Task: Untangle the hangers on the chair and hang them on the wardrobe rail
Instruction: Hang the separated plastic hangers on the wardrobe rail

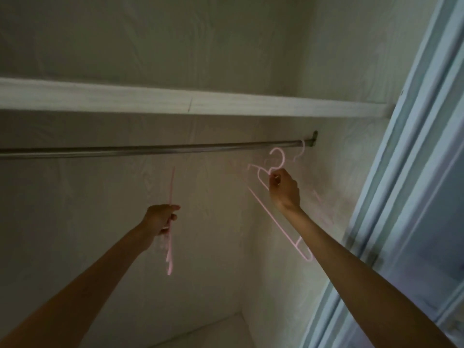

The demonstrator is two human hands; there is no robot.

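We see a pink hanger (273, 217) held up just below the wardrobe rail (150, 149), near the rail's right end. Its hook sits close under the rail without clearly touching it, and its long bar slants down and away from the rail, passing behind the right forearm. The right hand (285, 188) pinches this hanger at the neck, fingers curled tight around the base of the hook. Blur makes it look as if more than one hook is stacked there, so we cannot tell how many hangers this hand carries.

Another pink hook (302, 148) is looped over the rail at its far right end, beside the bracket (314, 137).

Further left and lower below the rail, the left hand (162, 218) grips a second bunch of pink hangers (170, 237), seen edge-on, fingers wrapped around their middle. They stand nearly upright, one end pointing at the rail, the other hanging beneath the hand.

Above the rail runs a pale shelf (226, 104). Right of the rail's end stands a light blue door frame (411, 172).
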